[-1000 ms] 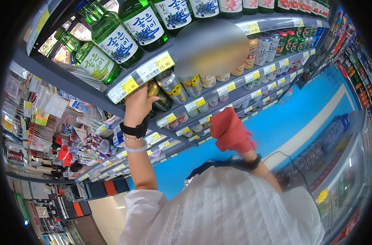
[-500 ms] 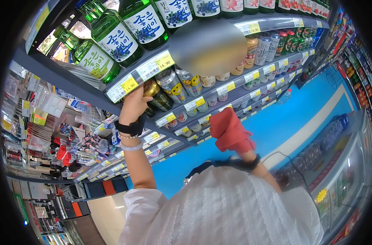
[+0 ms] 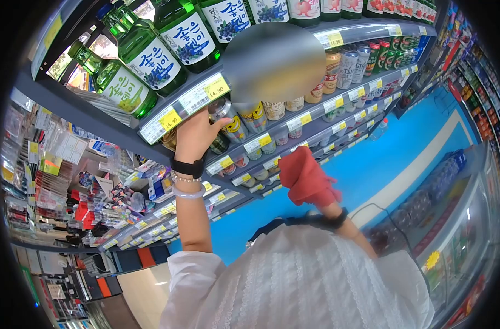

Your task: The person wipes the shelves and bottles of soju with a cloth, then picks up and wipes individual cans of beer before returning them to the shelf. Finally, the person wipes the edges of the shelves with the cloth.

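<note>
Nearest, white blouse [image 3: 294,274], both arms raised out of it. Right hand [image 3: 314,189] held at chest height, balled up inside a red cloth [image 3: 299,167]. It was closed on the cloth, which covered the fingers, probably bunched so it wouldn't dangle. Black band at that wrist.

Left hand [image 3: 193,136] was up at the can shelf [image 3: 272,137], black wristband [image 3: 187,166] and pale bracelets below it. Thumb was spread out against the silver can [image 3: 228,114] with the yellow face. Fingers went behind the shelf lip, so couldn't tell if they closed on anything. The silver can sat at the shelf front, tilted toward the lip, just under the yellow price tag [image 3: 170,118].

Above, green bottles [image 3: 151,55] stood labels-out for reading. Farther off, more can rows and blue floor [image 3: 381,164].
</note>
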